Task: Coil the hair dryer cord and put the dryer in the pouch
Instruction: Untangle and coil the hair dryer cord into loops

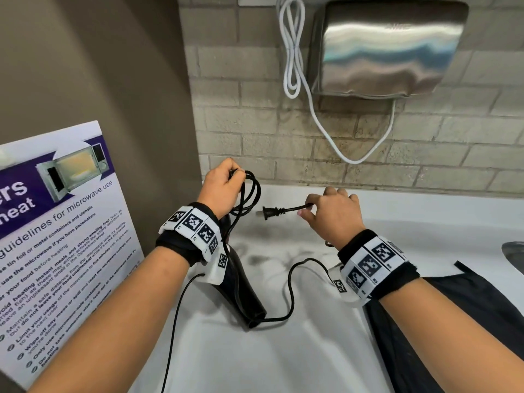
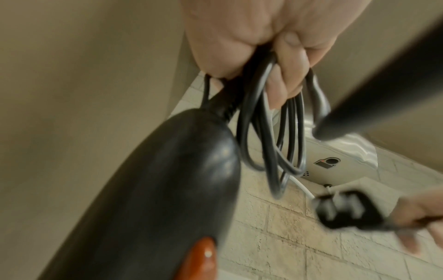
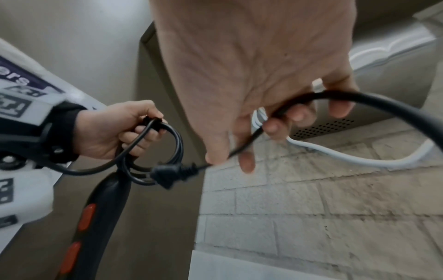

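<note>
My left hand (image 1: 222, 181) grips several loops of the black cord (image 1: 252, 191) in its curled fingers (image 2: 282, 85). The black hair dryer (image 1: 241, 290) hangs below that wrist, its handle (image 2: 155, 199) with orange switches (image 3: 87, 216) pointing up at the hand. My right hand (image 1: 326, 209) pinches the cord just behind the plug (image 1: 269, 212), which points left toward the loops. From that hand the cord's slack (image 1: 289, 279) curves down to the dryer's lower end. A black fabric pouch (image 1: 442, 302) lies on the counter under my right forearm.
The white counter (image 1: 283, 350) meets a brick wall. On the wall are a steel hand dryer (image 1: 382, 49) and its white cable (image 1: 292, 52). A microwave poster (image 1: 56, 222) leans at the left. A sink rim (image 1: 513, 253) shows at the right edge.
</note>
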Tool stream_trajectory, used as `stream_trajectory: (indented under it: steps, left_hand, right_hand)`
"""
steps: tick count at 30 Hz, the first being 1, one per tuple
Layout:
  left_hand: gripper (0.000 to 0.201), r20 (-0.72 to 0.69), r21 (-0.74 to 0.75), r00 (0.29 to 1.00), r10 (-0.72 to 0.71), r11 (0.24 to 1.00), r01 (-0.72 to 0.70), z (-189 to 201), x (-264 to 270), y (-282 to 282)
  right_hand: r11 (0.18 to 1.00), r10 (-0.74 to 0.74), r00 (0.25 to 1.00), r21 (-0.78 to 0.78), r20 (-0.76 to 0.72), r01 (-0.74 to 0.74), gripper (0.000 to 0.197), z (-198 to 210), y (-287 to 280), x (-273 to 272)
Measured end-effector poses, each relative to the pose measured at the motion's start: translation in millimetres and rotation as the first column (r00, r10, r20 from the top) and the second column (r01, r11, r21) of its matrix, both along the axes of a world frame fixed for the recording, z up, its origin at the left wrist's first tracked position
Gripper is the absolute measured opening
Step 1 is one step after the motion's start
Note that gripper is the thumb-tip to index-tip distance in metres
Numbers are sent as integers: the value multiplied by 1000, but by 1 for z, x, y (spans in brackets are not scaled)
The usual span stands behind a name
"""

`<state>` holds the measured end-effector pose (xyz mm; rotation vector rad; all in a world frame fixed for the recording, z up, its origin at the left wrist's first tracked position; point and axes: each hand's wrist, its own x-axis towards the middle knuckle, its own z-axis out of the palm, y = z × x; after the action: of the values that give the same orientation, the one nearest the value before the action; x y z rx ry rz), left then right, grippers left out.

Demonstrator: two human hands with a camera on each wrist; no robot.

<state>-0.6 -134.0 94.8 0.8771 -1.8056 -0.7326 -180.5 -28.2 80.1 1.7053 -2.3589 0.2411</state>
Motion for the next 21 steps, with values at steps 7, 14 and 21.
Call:
stream_trajectory:
  steps: [7, 14, 21]
  left_hand:
    - [30, -62, 75, 994, -87, 993, 91, -3, 0, -1]
    - [30, -4, -7, 992, -126, 992, 126, -3, -6, 8]
    - [29, 42, 1, 984, -174, 985, 174, -6, -12, 10]
  right_hand:
    - [980, 132, 977, -168, 168, -104, 31, 14, 2, 16]
    - [982, 6, 992, -188, 129, 18, 29, 19, -2, 39]
    - [964, 106, 913, -267, 394, 3, 24, 26, -17, 68]
